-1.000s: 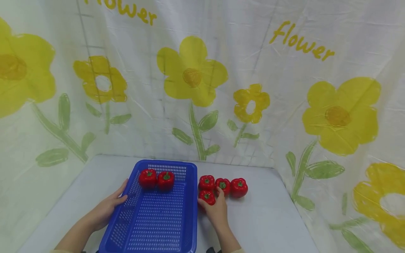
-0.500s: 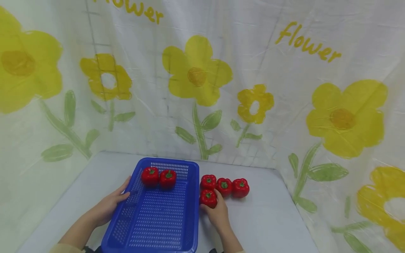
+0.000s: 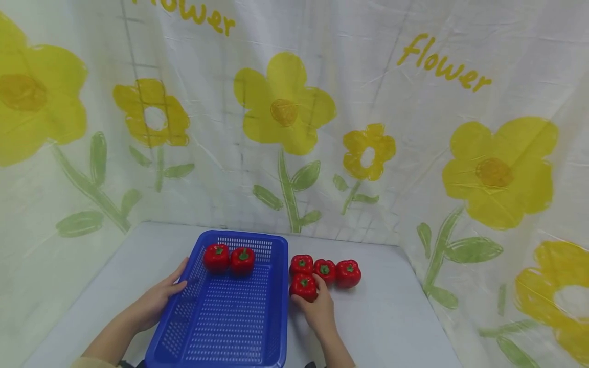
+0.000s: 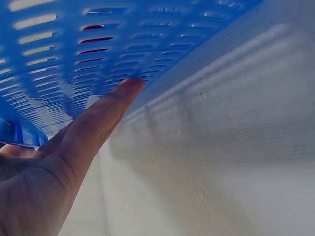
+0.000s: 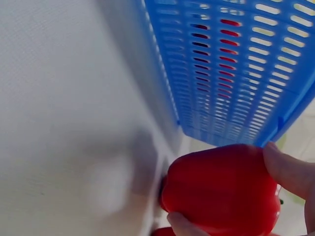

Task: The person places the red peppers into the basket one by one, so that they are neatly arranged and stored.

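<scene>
From my remote seat I have the right hand [image 3: 319, 310], the nearer one, with fingers clamped on the front red pepper [image 3: 303, 288], upright between them, the blue basket [image 3: 280, 296] just left of those fingers, my left hand [image 3: 154, 303] laying extended fingers against the basket's opposite side.

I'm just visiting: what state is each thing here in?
Blue basket: upright, uncovered.
Two peppers in it: side by side, stems up.
Nearest pepper: held in the right hand; lifted or resting, I can't tell.
Other three peppers: not held, on the table.
Left hand: against the basket's side.
Flowered curtain: hanging.
</scene>
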`<state>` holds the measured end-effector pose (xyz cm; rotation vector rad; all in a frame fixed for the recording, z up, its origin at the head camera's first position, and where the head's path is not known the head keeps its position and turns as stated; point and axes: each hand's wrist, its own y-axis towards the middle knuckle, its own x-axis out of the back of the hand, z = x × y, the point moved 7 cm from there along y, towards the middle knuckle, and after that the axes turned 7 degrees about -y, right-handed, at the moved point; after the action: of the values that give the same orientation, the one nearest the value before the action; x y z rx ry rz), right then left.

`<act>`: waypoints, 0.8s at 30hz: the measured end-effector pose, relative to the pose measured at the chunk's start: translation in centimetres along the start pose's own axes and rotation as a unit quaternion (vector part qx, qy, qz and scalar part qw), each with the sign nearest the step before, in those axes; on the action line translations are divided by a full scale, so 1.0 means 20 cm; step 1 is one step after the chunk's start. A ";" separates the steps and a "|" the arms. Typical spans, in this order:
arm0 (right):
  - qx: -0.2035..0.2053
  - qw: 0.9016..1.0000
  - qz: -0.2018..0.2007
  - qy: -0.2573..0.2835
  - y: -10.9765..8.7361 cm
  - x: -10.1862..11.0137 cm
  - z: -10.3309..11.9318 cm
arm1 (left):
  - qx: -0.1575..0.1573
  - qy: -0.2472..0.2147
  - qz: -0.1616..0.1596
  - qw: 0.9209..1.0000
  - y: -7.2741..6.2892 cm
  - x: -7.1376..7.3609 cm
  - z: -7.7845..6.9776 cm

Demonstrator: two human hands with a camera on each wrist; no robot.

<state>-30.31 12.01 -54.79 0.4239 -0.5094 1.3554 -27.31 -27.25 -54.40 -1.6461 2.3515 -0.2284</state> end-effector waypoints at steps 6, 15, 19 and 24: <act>-0.005 1.000 -0.019 0.012 -0.02 0.05 0.03 | -0.001 -0.008 0.001 1.000 0.00 0.00 0.00; 0.014 0.997 -0.058 0.049 -0.04 0.14 0.13 | -0.006 -0.013 0.013 1.000 -0.01 0.00 -0.02; 0.016 0.994 -0.078 0.077 -0.05 0.17 0.19 | -0.005 -0.016 0.019 1.000 -0.01 -0.01 -0.01; 0.028 0.992 -0.088 0.089 -0.06 0.21 0.26 | -0.005 -0.020 0.015 1.000 -0.01 -0.01 -0.01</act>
<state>-29.03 12.13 -48.09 0.3806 -0.2796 1.2263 -27.08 -27.08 -54.15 -1.6037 2.3499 -0.1764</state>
